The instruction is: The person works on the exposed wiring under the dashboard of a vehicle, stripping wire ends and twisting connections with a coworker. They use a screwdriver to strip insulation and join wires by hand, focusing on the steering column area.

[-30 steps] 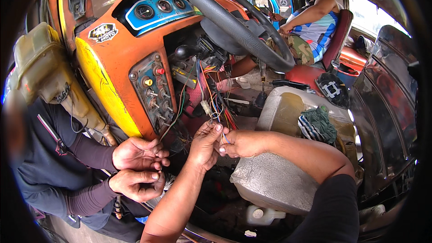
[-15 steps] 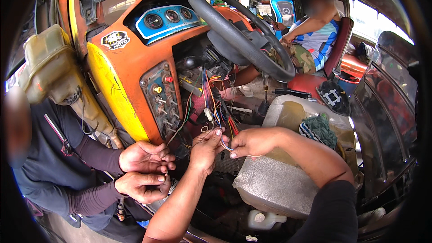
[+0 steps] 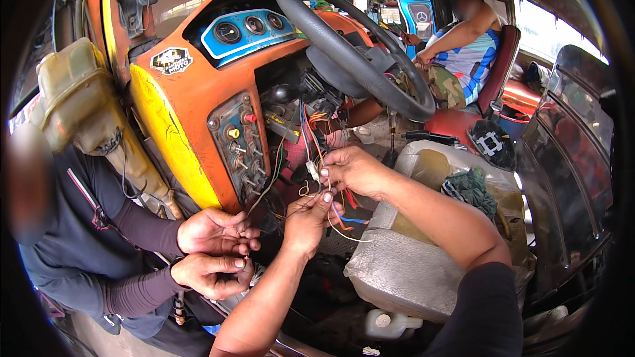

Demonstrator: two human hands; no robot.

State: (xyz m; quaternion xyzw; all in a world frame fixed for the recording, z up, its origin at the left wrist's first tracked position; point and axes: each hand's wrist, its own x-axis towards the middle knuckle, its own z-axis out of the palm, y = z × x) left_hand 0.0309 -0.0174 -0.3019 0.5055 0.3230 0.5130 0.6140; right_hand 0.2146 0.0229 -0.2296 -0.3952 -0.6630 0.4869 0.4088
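Note:
My left hand (image 3: 305,222) is closed in a pinch around a few thin wires below the open dashboard. Loose ends hang out past its fingertips: a blue wire (image 3: 354,221), an orange one and a longer white wire (image 3: 354,238) that reaches over the seat's edge. Just above, my right hand (image 3: 357,172) pinches the same strands, close to a white plug connector (image 3: 312,170). The wires run up to a coloured bundle (image 3: 313,132) under the steering column. What else lies between the right fingertips is hidden.
The steering wheel (image 3: 344,39) overhangs the wiring. Left stands an orange dash with a switch panel (image 3: 241,145). A co-worker's two hands (image 3: 215,231) hold a thin wire beside my left forearm. The grey-covered seat (image 3: 410,261) lies right; another person (image 3: 463,53) sits beyond.
My right hand has moved up and away from the wire ends to the strands beside the connector. The blue, orange and white ends now hang free. My left hand keeps its pinch.

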